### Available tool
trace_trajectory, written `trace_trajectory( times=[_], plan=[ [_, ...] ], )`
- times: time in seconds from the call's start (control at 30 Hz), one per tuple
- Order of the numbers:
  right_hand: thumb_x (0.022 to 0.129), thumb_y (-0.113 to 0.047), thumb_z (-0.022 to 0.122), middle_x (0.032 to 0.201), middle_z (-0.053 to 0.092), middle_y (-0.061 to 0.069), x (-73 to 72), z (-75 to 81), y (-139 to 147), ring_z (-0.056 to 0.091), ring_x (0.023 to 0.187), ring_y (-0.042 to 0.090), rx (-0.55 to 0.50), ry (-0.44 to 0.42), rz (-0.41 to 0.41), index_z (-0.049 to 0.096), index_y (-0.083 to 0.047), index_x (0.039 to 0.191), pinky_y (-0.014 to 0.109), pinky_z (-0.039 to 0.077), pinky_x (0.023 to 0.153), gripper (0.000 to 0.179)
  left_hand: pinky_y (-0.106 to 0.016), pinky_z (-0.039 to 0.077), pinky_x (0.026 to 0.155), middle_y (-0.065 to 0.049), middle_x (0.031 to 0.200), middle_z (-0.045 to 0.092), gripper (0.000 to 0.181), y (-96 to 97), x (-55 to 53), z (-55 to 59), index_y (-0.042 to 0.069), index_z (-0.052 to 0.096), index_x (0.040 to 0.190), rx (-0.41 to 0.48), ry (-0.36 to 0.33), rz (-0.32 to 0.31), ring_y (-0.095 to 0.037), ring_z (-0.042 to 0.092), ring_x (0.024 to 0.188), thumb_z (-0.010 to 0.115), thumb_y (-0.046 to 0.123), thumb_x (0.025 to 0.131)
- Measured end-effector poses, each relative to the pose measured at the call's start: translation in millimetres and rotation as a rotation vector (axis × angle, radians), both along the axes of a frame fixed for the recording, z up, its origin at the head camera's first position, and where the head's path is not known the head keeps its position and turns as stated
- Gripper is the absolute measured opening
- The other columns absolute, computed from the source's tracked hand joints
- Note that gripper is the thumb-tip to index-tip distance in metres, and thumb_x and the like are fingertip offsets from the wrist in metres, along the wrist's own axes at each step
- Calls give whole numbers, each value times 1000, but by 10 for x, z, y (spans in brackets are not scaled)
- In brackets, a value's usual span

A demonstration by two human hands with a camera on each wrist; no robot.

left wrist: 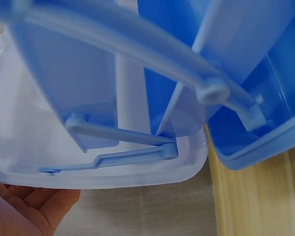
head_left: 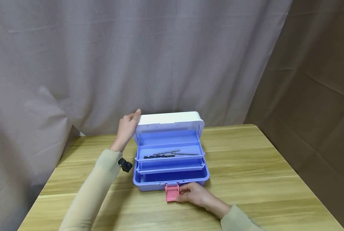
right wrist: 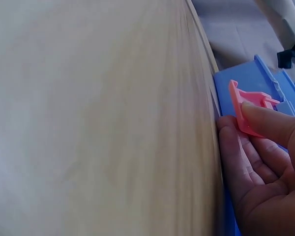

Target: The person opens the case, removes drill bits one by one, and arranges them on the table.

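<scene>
A blue toolbox stands on the table with its white lid raised and its stepped trays spread out. Several drill bits lie in the upper tray. My left hand holds the lid at its left side; in the left wrist view its curled fingers are against the lid's outer edge, partly hidden. At the box's front, my right hand pinches the pink latch, which hangs outward. The right wrist view shows the thumb on the latch and fingers below it.
The wooden table extends around the box. Behind it hangs a grey curtain, with a browner cloth along the right. Blue hinge arms link the trays and lid. A black device sits on the left wrist.
</scene>
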State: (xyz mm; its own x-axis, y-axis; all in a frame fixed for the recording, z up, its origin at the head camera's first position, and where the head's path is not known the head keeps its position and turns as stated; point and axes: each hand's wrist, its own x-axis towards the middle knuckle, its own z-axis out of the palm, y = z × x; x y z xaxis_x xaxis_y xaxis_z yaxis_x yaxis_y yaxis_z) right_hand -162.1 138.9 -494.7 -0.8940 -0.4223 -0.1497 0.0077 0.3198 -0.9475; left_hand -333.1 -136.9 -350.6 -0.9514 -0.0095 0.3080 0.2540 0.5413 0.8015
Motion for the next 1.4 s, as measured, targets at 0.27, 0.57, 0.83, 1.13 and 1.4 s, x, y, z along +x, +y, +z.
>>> trace_trajectory(
  times=[0.27,0.57,0.83,1.13,1.4],
  plan=[
    [85,-9,78,87,73,6,30,15,-11,64,78,12,-7,9,10,75,4,102,22,52,70,22,-51,44,102,-19,128,65,70,37,-71,-7,6,70,127,5,15,17,-36,59,120,32,59,105],
    [84,-10,79,83,72,2,42,17,17,62,73,10,1,-24,21,75,1,100,22,51,66,20,-51,41,106,-20,133,62,77,-5,-120,-4,4,68,129,-18,-35,-6,-39,55,127,26,63,104],
    [84,-6,79,80,70,0,59,24,-17,62,72,9,-43,-72,29,74,4,99,22,53,67,19,-55,42,102,-28,121,62,85,-113,-154,32,-3,59,136,-58,-102,-14,-40,57,113,19,65,104],
    [84,-7,78,83,72,2,49,39,-24,61,73,9,-20,-51,30,74,3,100,22,51,66,19,-54,39,106,-27,134,58,85,-155,-218,-7,-3,63,128,-11,-129,-6,-43,53,123,16,63,104],
    [84,-9,79,82,71,0,20,14,-5,61,73,10,-7,-41,31,75,0,99,21,50,66,18,-42,45,97,-25,126,60,81,-200,-351,-224,-4,58,135,245,-238,-108,-29,57,109,18,60,106]
  ],
)
